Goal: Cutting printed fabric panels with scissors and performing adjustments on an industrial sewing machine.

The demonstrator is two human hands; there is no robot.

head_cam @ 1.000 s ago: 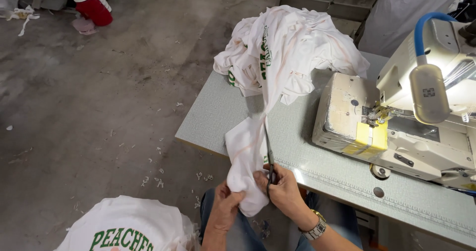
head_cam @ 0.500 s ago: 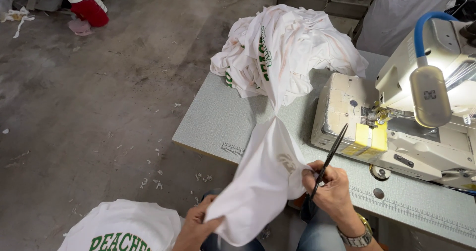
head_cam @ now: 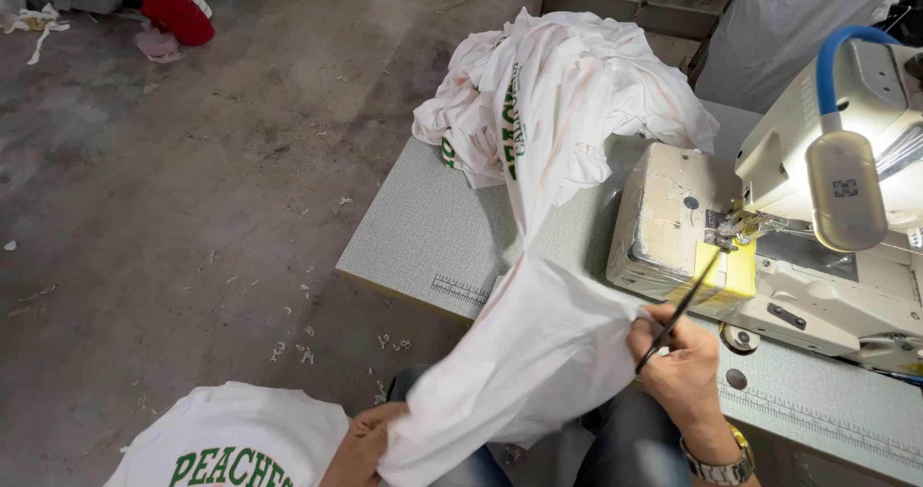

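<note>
Around my sewing station

My white sewing machine (head_cam: 769,247) sits on the grey-green table (head_cam: 423,247), its lamp (head_cam: 844,191) glowing on a blue gooseneck, a yellow patch (head_cam: 731,274) below the needle. A printed ruler strip (head_cam: 460,289) runs along the table's near edge. A folded white shirt with green lettering (head_cam: 236,444) lies low at my left. Fabric scraps (head_cam: 298,348) dot the concrete floor (head_cam: 163,208), with a red-and-white bundle (head_cam: 175,4) far off at the top.
</note>
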